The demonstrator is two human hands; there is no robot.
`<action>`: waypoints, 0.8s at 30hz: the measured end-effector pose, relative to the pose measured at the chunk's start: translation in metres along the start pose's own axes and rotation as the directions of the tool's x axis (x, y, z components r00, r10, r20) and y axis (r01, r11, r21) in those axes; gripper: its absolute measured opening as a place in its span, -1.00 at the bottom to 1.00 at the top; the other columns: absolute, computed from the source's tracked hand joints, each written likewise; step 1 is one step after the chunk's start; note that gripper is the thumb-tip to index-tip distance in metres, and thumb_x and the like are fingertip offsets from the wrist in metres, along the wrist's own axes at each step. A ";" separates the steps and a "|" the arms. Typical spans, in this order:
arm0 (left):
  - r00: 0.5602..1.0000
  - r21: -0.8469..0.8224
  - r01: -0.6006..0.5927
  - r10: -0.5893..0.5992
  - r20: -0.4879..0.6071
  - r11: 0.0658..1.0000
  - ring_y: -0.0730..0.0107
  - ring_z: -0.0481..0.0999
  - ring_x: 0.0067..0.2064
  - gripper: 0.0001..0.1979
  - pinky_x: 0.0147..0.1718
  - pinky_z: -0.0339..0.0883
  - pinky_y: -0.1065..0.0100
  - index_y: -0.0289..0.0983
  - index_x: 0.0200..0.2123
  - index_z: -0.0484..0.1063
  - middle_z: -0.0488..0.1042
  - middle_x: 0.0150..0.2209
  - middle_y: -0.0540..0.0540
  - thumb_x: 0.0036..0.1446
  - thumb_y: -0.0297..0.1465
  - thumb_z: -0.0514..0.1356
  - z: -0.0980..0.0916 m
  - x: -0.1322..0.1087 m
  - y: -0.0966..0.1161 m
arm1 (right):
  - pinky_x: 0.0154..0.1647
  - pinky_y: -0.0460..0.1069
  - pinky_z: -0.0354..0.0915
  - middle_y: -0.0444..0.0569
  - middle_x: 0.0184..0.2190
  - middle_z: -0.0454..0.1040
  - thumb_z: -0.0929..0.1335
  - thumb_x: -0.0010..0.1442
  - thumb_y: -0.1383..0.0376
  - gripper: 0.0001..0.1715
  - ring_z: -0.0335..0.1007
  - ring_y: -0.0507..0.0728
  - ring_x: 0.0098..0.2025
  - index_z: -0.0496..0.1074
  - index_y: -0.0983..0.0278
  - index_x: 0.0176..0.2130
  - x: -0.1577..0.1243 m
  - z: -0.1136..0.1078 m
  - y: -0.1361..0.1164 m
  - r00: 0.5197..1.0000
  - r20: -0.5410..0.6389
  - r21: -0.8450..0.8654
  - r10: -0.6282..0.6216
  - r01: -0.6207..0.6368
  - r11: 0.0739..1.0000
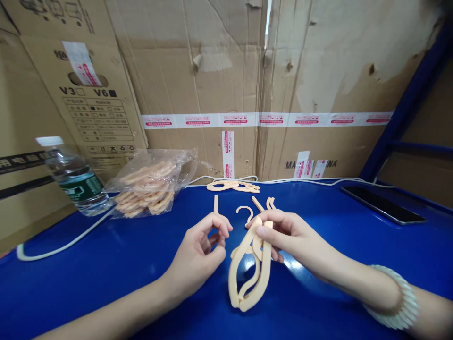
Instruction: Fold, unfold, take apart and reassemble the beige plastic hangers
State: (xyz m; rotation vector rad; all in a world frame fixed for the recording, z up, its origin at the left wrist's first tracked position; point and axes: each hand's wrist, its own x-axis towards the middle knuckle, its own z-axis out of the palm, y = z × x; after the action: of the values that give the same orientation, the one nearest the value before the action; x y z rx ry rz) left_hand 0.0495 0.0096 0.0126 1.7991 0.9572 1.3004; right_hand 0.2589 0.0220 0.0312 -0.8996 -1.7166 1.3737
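Note:
A folded, cream-coloured plastic folding hanger [264, 283] hangs tilted in my right hand [283, 231], its top end pinched between thumb and fingers. My left hand [205, 245] is just left of it, fingers loosely curled with thumb and index finger apart; I see nothing in it. Just beyond the hands lies a loose hanger hook [244, 209] of similar colour. A thin strip [215, 204] shows behind my left hand, and another strip [257, 204] and small curved pieces [271, 203] lie beyond my right hand, their lower ends partly hidden.
Folded hanger parts [233, 186] lie at the back of the blue table [141, 283]. At left stand a water bottle [76, 179] and a clear bag [148, 184] of similar parts. A phone [384, 204] lies at right. White cable [67, 243] runs along the table; cardboard [212, 85] walls the back.

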 end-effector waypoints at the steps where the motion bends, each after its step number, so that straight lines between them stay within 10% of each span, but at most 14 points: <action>1: 1.000 -0.007 -0.007 0.007 0.002 1.000 0.36 0.42 -0.17 -0.85 -0.26 0.34 0.39 -0.23 -0.44 0.28 0.37 -0.30 -0.04 -0.07 -0.59 0.09 0.000 0.000 0.000 | -0.63 -0.17 0.16 -0.20 -0.58 0.29 0.39 0.17 -0.01 -0.56 0.20 -0.07 -0.61 0.44 0.32 -0.21 0.000 0.000 0.000 1.000 0.000 0.004 0.001 -0.001 1.000; 24: 1.000 -0.020 -0.001 0.001 -0.014 1.000 0.38 0.41 -0.20 -0.89 -0.34 0.30 0.43 -0.23 -0.45 0.28 0.37 -0.30 -0.02 0.01 -0.55 0.14 0.001 -0.001 0.003 | -0.64 -0.17 0.17 -0.20 -0.57 0.29 0.42 0.13 -0.04 -0.54 0.20 -0.07 -0.61 0.44 0.31 -0.23 -0.001 0.003 -0.002 1.000 0.014 0.041 0.003 -0.003 0.999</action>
State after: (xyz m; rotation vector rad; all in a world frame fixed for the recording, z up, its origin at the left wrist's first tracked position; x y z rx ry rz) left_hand 0.0507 0.0076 0.0146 1.7775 0.9475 1.3200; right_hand 0.2564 0.0193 0.0324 -0.8720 -1.6919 1.4149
